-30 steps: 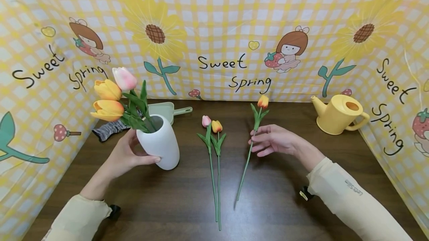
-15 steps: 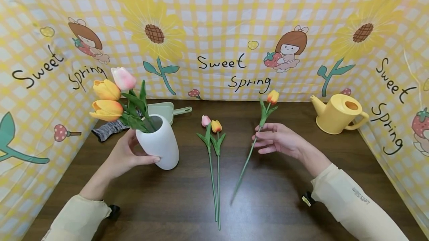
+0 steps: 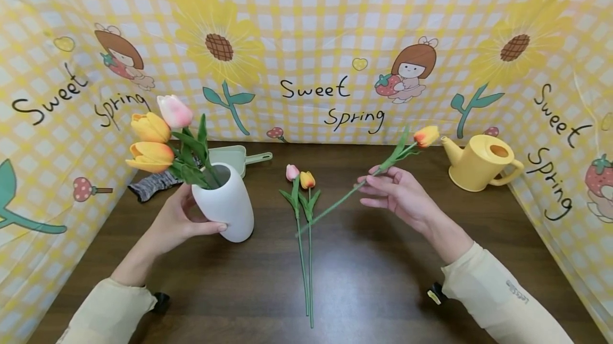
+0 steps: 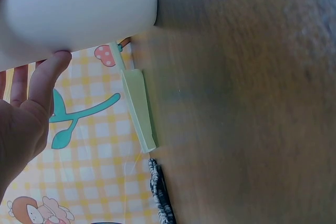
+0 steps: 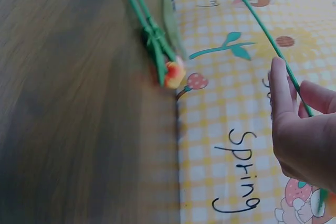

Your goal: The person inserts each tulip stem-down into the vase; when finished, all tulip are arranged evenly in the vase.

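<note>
My left hand [image 3: 179,221] grips a white vase [image 3: 230,211] round its lower side; thumb and fingers also show against it in the left wrist view. In the vase stand two yellow-orange tulips [image 3: 151,157] and a pink tulip [image 3: 175,111], leaning left. My right hand [image 3: 399,195] pinches a yellow-orange tulip [image 3: 425,136] by the stem just under its leaves. Its bloom points up and right, its stem slants down left above the table. Two more tulips lie side by side in the middle, one pink [image 3: 292,173], one yellow-orange [image 3: 307,179].
A yellow watering can [image 3: 480,166] stands at the back right. Behind the vase lie a light green dustpan [image 3: 230,158] and a grey-black knitted thing [image 3: 155,185]. Yellow checked cloth [image 3: 306,25] walls the brown table [image 3: 373,291] at the back and both sides.
The tulip in my right hand has tilted: its bloom swung right and its stem end swung up and left, over the two lying stems. My left hand and the vase stay put.
</note>
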The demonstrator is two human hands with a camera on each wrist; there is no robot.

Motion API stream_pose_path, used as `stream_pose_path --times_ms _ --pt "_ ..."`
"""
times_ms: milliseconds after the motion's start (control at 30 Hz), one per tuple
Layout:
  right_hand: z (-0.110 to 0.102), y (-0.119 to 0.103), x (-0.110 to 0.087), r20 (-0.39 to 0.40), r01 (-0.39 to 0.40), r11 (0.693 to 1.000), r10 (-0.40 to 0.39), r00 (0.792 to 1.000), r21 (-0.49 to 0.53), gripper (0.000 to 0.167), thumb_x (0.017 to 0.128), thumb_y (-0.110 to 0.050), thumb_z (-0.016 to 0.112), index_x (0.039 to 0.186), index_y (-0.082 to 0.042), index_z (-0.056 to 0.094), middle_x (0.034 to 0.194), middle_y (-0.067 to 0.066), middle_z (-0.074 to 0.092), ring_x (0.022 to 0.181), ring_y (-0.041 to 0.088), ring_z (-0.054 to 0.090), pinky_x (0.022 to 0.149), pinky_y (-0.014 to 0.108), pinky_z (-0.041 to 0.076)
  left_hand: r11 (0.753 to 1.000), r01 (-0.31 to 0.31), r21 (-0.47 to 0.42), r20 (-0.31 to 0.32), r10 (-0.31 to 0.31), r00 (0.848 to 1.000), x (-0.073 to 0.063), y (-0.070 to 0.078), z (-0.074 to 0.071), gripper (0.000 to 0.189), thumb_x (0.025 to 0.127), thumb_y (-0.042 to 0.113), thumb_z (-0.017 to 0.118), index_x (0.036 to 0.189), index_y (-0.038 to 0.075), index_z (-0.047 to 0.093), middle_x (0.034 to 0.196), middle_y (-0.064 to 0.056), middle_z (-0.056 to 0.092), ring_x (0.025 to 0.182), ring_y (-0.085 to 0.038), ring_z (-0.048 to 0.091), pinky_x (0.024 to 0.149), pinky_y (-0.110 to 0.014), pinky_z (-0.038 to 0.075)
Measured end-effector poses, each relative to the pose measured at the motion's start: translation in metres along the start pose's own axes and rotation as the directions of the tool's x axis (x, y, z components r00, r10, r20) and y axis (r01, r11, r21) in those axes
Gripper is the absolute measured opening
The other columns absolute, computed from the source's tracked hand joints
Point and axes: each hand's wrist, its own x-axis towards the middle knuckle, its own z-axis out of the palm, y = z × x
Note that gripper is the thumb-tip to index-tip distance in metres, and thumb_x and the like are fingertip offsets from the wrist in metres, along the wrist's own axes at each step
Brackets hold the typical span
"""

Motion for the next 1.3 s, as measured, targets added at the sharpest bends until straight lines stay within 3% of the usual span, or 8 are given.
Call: stream_pose_path --times_ms 233,533,967,1300 --pt "0.017 -0.004 0.003 -0.011 0.116 0.987 -0.115 0.993 0.111 0.005 0.103 -0.005 0.058 0.106 -0.007 0.062 0.112 0.012 0.072 0.113 0.028 0.068 0.092 0.051 0.056 1.000 0.009 0.002 -0.006 -0.009 1.000 -0.001 0.001 -0.001 0.095 0.067 -0.009 0.091 0.146 0.014 0.044 0.129 -0.010 0.059 0.114 -0.018 0.061 0.073 -0.040 0.064" --pt "0.035 -0.007 0.002 0.024 0.201 0.957 -0.211 0.977 0.209 0.004 0.105 -0.007 0.054 0.106 -0.009 0.057 0.115 0.011 0.071 0.118 0.028 0.066 0.095 0.054 0.054 1.000 -0.005 -0.001 0.002 0.005 1.000 0.000 0.001 0.003 0.093 0.067 -0.010 0.090 0.146 0.013 0.045 0.128 -0.007 0.060 0.115 -0.016 0.061 0.074 -0.039 0.064" --pt "0.050 -0.011 0.000 0.114 0.297 0.932 -0.324 0.939 0.207 0.013 0.106 -0.003 0.050 0.105 -0.012 0.060 0.117 0.010 0.071 0.118 0.029 0.065 0.089 0.052 0.059 1.000 0.000 0.000 0.005 0.000 1.000 -0.002 0.001 0.000 0.094 0.068 -0.010 0.090 0.147 0.013 0.043 0.130 -0.006 0.059 0.115 -0.016 0.061 0.075 -0.039 0.064" --pt "0.063 -0.017 0.000 0.161 0.308 0.927 -0.344 0.925 0.215 0.015 0.106 -0.004 0.052 0.101 -0.013 0.062 0.117 0.010 0.071 0.116 0.029 0.067 0.087 0.053 0.059 1.000 -0.010 0.007 0.008 0.010 1.000 -0.001 0.000 0.000 0.096 0.067 -0.011 0.090 0.147 0.013 0.043 0.131 -0.009 0.058 0.115 -0.016 0.061 0.073 -0.040 0.064"
